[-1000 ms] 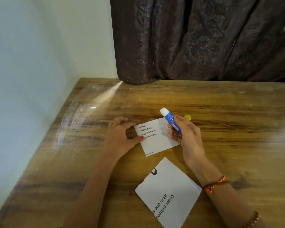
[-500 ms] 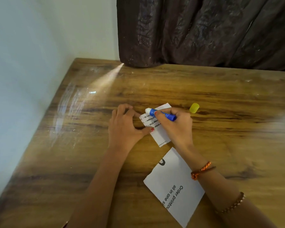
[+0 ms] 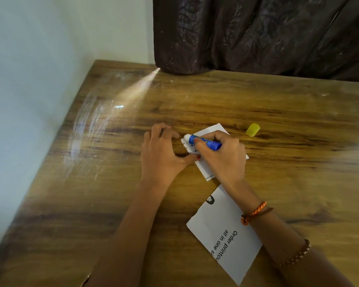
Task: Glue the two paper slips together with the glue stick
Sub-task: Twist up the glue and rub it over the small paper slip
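Observation:
A small white paper slip (image 3: 212,130) with printed lines lies on the wooden table (image 3: 278,112). My right hand (image 3: 222,158) grips a blue glue stick (image 3: 203,141), uncapped, its white tip down on the slip's left edge. My left hand (image 3: 164,156) rests beside the slip, its thumb pressing the slip's left side and its fingers curled on the table. A larger white slip (image 3: 222,230) with big black print lies nearer me, partly under my right forearm.
The glue stick's yellow cap (image 3: 253,129) lies on the table to the right of the small slip. A dark curtain (image 3: 257,34) hangs behind the table's far edge. A pale wall (image 3: 29,79) runs along the table's left side.
My right hand has tipped the glue stick from upright down onto the small slip's left edge. The yellow cap, half hidden before, shows fully. The camera has tilted downward.

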